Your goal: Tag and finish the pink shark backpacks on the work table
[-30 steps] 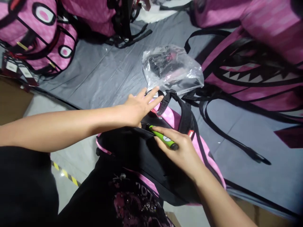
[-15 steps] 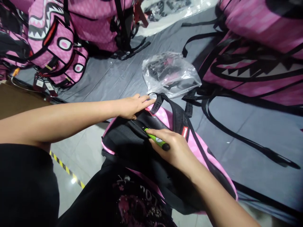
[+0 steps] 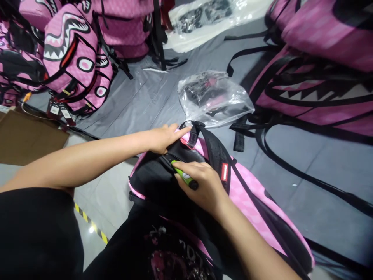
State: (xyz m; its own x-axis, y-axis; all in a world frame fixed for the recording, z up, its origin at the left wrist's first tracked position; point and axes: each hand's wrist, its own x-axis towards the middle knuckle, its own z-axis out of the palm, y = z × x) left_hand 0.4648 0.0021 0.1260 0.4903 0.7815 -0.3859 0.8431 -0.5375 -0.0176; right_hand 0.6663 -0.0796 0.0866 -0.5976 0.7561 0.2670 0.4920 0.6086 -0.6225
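Note:
A pink-and-black backpack (image 3: 250, 186) leans tilted at the edge of the grey-covered table, against my dark clothing. My left hand (image 3: 164, 138) grips its top edge near the black carry loop, with the index finger stretched along the pink fabric and the thumb below. In my right hand (image 3: 201, 182) is a green-handled cutter (image 3: 183, 175) with a black end. Its narrow dark tip points up and left at the black back panel, just below my left thumb. Whether the tip touches the fabric is hard to tell. The shoulder strap (image 3: 217, 151) with a red label runs beside my right hand.
A clear plastic bag (image 3: 215, 97) with dark and pink contents lies on the grey table cover (image 3: 140, 97) beyond the backpack. Pink shark-mouth backpacks (image 3: 70, 50) stand at the far left, more (image 3: 326, 89) at the right. A cardboard box (image 3: 32, 134) sits at lower left.
My right hand and the cutter have moved slightly left, bringing the tip closer to my left thumb. The camera view has shifted a little; my left hand stays on the backpack's top.

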